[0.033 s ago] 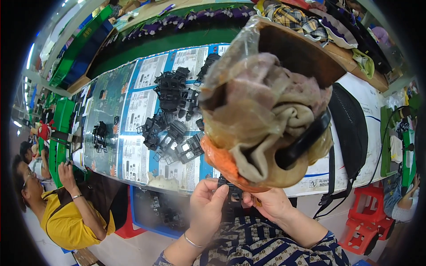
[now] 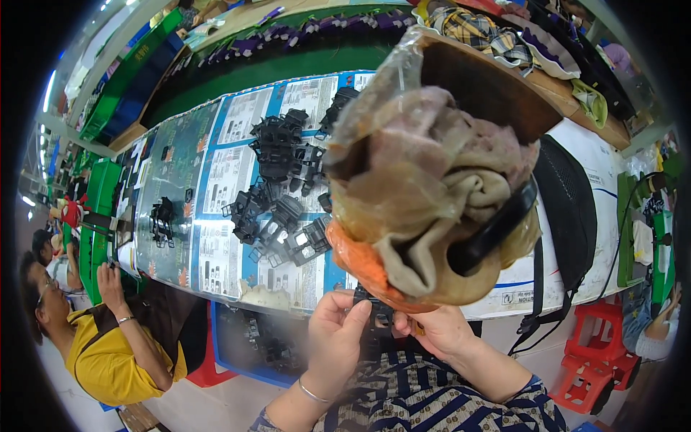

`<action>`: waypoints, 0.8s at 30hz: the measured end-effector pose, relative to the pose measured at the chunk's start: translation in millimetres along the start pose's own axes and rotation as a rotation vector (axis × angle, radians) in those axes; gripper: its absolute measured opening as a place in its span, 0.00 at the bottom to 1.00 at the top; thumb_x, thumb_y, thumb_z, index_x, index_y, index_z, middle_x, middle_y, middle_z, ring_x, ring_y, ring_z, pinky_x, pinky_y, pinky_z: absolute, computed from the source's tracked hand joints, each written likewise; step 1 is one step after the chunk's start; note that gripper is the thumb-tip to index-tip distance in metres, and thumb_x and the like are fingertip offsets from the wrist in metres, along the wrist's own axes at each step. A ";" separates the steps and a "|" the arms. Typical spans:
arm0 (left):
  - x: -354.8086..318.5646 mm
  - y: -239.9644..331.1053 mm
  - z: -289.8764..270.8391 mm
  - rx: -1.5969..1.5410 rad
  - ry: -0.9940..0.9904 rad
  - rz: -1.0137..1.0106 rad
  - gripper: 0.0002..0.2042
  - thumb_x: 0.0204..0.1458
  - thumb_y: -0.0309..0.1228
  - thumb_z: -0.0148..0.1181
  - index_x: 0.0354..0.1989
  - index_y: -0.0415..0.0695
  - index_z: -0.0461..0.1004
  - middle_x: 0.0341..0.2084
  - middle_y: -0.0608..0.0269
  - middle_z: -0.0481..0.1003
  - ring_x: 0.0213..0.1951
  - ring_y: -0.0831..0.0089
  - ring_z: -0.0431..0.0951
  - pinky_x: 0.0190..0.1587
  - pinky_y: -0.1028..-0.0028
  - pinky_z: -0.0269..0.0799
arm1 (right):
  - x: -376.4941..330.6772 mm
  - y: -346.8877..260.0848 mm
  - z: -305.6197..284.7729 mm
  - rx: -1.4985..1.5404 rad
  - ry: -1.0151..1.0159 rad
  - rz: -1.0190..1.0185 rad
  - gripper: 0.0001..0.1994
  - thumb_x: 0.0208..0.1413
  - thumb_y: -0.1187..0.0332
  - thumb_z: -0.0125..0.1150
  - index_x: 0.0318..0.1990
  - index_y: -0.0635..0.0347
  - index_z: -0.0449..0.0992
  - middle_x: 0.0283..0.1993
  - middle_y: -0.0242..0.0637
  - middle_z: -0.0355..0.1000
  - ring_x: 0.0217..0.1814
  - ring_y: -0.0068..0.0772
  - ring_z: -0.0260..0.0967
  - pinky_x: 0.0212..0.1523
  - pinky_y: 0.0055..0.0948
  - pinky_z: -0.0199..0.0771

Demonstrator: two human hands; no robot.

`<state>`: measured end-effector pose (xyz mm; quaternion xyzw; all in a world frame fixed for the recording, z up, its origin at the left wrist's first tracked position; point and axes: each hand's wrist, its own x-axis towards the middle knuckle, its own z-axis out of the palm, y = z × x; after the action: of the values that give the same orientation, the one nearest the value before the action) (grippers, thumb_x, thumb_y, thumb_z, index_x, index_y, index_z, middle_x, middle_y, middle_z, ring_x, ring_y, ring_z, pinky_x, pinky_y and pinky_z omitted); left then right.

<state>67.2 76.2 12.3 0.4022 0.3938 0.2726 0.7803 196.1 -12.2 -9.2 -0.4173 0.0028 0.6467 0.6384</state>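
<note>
Pinching a black part [image 2: 378,327] between thumb and fingers, the left hand [image 2: 335,327] was clamped on its upper left side. The part lay between the two hands, just in front of the table's near edge and above the person's lap. From the left hand it lay to the right; from the right hand [image 2: 443,333], to the left. Both hands were at it, the left overlapping it more plainly. Its long axis seemed to run from the table edge toward the lap, though a bundle of cloth [image 2: 432,194] stood in front of its far end and dark clothing blurred its near end, so the full outline could not be told. The right hand's fingertips were drawn close at the part's right side; whether they gripped it or only rested against it, I could not tell

On the table [image 2: 608,209], a pile of black frames [image 2: 281,155] reached from the middle toward the near edge, left of the bundle, and a smaller black cluster [image 2: 163,222] sat nearer the left end. A black bag [image 2: 565,216] lay toward the right end. Below the near edge, left of the left hand, a blue bin [image 2: 241,367] held more black pieces
</note>
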 end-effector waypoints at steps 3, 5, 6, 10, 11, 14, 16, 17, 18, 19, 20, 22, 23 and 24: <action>-0.8 2.9 1.5 -0.020 -0.010 -0.005 0.03 0.53 0.21 0.50 0.33 0.37 0.63 0.34 0.58 0.70 0.33 0.80 0.70 0.39 0.79 0.69 | -0.4 -1.1 0.9 -0.004 0.001 -0.001 0.09 0.55 0.75 0.48 0.43 0.69 0.67 0.36 0.38 0.68 0.29 0.24 0.67 0.30 0.20 0.65; -1.5 4.1 2.5 -0.035 -0.018 -0.025 0.03 0.53 0.21 0.50 0.33 0.37 0.63 0.34 0.58 0.70 0.33 0.80 0.70 0.39 0.79 0.69 | -1.1 -1.2 1.2 -0.008 0.005 -0.002 0.09 0.55 0.75 0.48 0.43 0.69 0.68 0.35 0.38 0.68 0.29 0.24 0.67 0.30 0.21 0.65; -1.9 4.0 3.4 -0.034 -0.010 -0.015 0.03 0.53 0.21 0.50 0.33 0.37 0.63 0.34 0.58 0.70 0.32 0.80 0.70 0.39 0.79 0.69 | -1.8 -0.9 0.8 -0.003 0.002 -0.008 0.09 0.55 0.75 0.48 0.43 0.69 0.68 0.35 0.39 0.68 0.29 0.24 0.67 0.30 0.21 0.65; -1.3 -2.4 -2.6 -0.042 -0.037 -0.019 0.03 0.53 0.20 0.50 0.33 0.37 0.63 0.34 0.59 0.70 0.31 0.80 0.70 0.37 0.80 0.69 | -3.6 0.0 1.2 0.007 0.007 0.003 0.09 0.56 0.75 0.48 0.43 0.69 0.68 0.35 0.38 0.68 0.29 0.25 0.67 0.30 0.21 0.65; -0.9 -4.1 -4.2 -0.042 -0.036 -0.020 0.03 0.53 0.20 0.50 0.33 0.37 0.63 0.34 0.59 0.70 0.31 0.80 0.70 0.37 0.80 0.69 | -3.6 0.4 1.2 0.007 0.008 0.004 0.09 0.56 0.75 0.48 0.43 0.69 0.68 0.35 0.38 0.68 0.29 0.25 0.67 0.30 0.21 0.65; -3.5 -8.1 -9.8 0.000 -0.001 -0.032 0.03 0.53 0.21 0.50 0.32 0.37 0.63 0.34 0.59 0.70 0.31 0.79 0.70 0.36 0.79 0.68 | -4.0 5.2 0.2 -0.014 -0.006 -0.014 0.09 0.56 0.75 0.48 0.43 0.68 0.68 0.35 0.38 0.68 0.29 0.24 0.67 0.30 0.21 0.65; -8.0 -10.3 -14.9 -0.008 -0.035 -0.061 0.03 0.52 0.20 0.50 0.32 0.37 0.63 0.34 0.60 0.70 0.31 0.78 0.70 0.36 0.79 0.69 | -5.0 11.8 -2.4 0.023 -0.039 -0.002 0.09 0.56 0.75 0.48 0.43 0.67 0.68 0.36 0.38 0.69 0.29 0.23 0.67 0.31 0.20 0.65; -10.7 -12.6 -17.2 -0.007 -0.028 -0.070 0.03 0.52 0.20 0.50 0.32 0.37 0.63 0.34 0.60 0.70 0.31 0.78 0.70 0.36 0.79 0.69 | -6.8 14.4 -2.4 0.028 -0.035 0.008 0.09 0.56 0.75 0.48 0.43 0.67 0.68 0.36 0.38 0.69 0.29 0.23 0.67 0.31 0.20 0.65; -13.1 -15.5 -19.9 -0.013 -0.053 -0.007 0.03 0.52 0.19 0.50 0.32 0.38 0.63 0.35 0.59 0.69 0.32 0.77 0.71 0.36 0.78 0.69 | -8.2 16.4 -2.7 0.003 -0.028 0.022 0.09 0.56 0.75 0.48 0.43 0.67 0.68 0.35 0.37 0.69 0.29 0.23 0.67 0.30 0.20 0.66; -15.8 -18.1 -22.4 -0.018 -0.079 0.056 0.03 0.52 0.19 0.49 0.32 0.38 0.63 0.36 0.58 0.69 0.32 0.76 0.71 0.36 0.77 0.70 | -9.7 18.5 -3.1 -0.022 -0.021 0.037 0.08 0.56 0.75 0.48 0.43 0.67 0.68 0.35 0.37 0.69 0.29 0.22 0.67 0.30 0.20 0.66; -19.0 -20.0 -24.1 -0.018 -0.072 0.044 0.03 0.52 0.19 0.49 0.32 0.38 0.63 0.36 0.58 0.69 0.32 0.76 0.71 0.36 0.77 0.70 | -11.7 20.7 -4.1 -0.017 -0.015 0.047 0.08 0.56 0.75 0.48 0.43 0.67 0.68 0.35 0.37 0.69 0.29 0.22 0.67 0.30 0.20 0.66; -24.7 -23.6 -27.7 -0.128 -0.117 -0.010 0.04 0.51 0.18 0.48 0.32 0.39 0.62 0.39 0.57 0.68 0.34 0.74 0.71 0.38 0.75 0.70 | -15.5 25.3 -7.3 -0.034 -0.043 0.057 0.08 0.56 0.75 0.48 0.42 0.67 0.69 0.35 0.37 0.69 0.28 0.22 0.67 0.29 0.19 0.67; -26.1 -26.5 -32.8 -0.127 -0.192 0.005 0.04 0.52 0.18 0.47 0.33 0.40 0.62 0.41 0.56 0.67 0.36 0.73 0.71 0.41 0.73 0.70 | -17.0 28.0 -9.2 -0.044 -0.047 0.065 0.08 0.55 0.75 0.49 0.42 0.66 0.69 0.32 0.35 0.69 0.27 0.21 0.66 0.28 0.18 0.68; -28.9 -28.0 -35.6 -0.129 -0.184 -0.006 0.04 0.52 0.18 0.47 0.33 0.40 0.62 0.41 0.56 0.67 0.36 0.73 0.71 0.41 0.73 0.70 | -19.5 31.3 -9.8 -0.041 -0.041 0.076 0.08 0.55 0.75 0.49 0.42 0.66 0.69 0.32 0.35 0.69 0.27 0.21 0.66 0.28 0.18 0.68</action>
<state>24.9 54.7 -13.0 0.3734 0.3031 0.2570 0.8382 172.3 -39.3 -21.6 -0.4164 -0.0074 0.6789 0.6046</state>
